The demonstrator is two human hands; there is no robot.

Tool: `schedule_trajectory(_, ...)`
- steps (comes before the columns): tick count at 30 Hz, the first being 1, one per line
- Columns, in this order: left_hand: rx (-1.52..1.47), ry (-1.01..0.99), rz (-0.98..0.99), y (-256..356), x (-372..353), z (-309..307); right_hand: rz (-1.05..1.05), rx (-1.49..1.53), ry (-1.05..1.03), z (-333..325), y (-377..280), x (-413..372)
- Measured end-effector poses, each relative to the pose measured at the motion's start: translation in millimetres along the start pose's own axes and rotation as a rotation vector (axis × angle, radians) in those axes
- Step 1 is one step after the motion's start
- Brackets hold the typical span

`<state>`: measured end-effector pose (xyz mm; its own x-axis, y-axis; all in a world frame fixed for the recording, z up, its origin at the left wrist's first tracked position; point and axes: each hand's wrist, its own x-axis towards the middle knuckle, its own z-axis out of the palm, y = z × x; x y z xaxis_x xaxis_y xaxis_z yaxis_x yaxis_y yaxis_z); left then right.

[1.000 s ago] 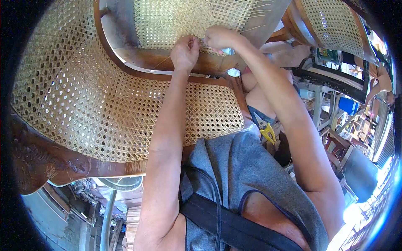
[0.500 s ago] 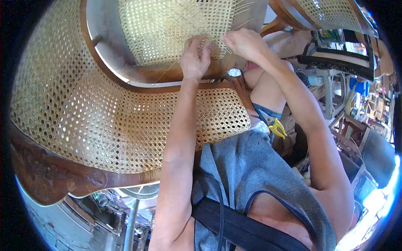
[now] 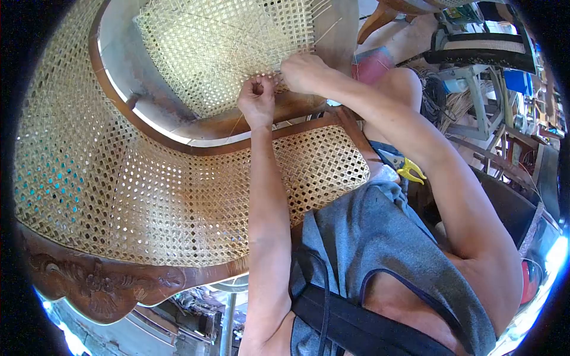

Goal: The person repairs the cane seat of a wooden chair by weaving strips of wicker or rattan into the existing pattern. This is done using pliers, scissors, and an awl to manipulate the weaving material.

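Note:
Pale woven cane webbing (image 3: 214, 47) lies over the seat of a brown wooden frame (image 3: 219, 126), with loose strands sticking out at its right side. At its near edge my left hand (image 3: 257, 101) has thumb and fingers pinched together on the edge strands. Just to the right, my right hand (image 3: 301, 72) is closed at the webbing's near right corner; its fingertips and whatever they hold are hidden. A finished cane panel (image 3: 178, 196) curves below and left of both hands.
Yellow-handled pliers (image 3: 411, 171) rest beside my lap. A carved wooden rail (image 3: 98, 283) runs along the lower left. At the right stand a black-framed chair part (image 3: 481, 58), a grey stand (image 3: 475, 107) and a blue object (image 3: 518, 82). A coil of dark cable (image 3: 432, 92) hangs near my knee.
The view has shifted. My right hand has come down to the webbing's near edge, close to my left hand. The left fingers, spread before, are now pinched together.

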<state>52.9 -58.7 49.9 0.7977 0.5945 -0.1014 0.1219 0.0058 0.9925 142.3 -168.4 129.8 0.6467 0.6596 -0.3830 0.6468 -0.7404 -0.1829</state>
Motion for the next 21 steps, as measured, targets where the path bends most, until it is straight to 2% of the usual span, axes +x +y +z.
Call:
schedule_trajectory(2,0.157,0.005,0.048,-7.9,2.4,-1.9,-0.004,-0.004,0.039,-1.6,-5.5,1.4)
schedule_trajectory(6,0.210,0.016,0.082,-19.5,6.3,-1.5,-0.007,-0.004,0.015,-0.3,-16.5,11.8)
schedule_trajectory(8,0.181,0.012,0.168,-13.1,3.4,0.1,0.013,0.005,0.022,1.2,-15.7,12.5)
schedule_trajectory(10,0.251,0.003,0.185,-21.9,9.0,-0.8,0.012,-0.039,-0.082,-4.4,-13.1,12.7)
schedule_trajectory(14,0.441,0.030,0.228,-7.0,3.3,4.6,0.030,-0.018,-0.111,-13.6,-5.9,12.4)
schedule_trajectory(18,0.432,0.008,0.258,-6.4,0.8,4.9,0.064,-0.042,-0.065,-10.7,-11.8,10.3)
schedule_trajectory(21,0.332,0.092,0.308,-13.3,-1.2,12.1,0.114,-0.058,-0.046,-9.6,-2.8,5.6)
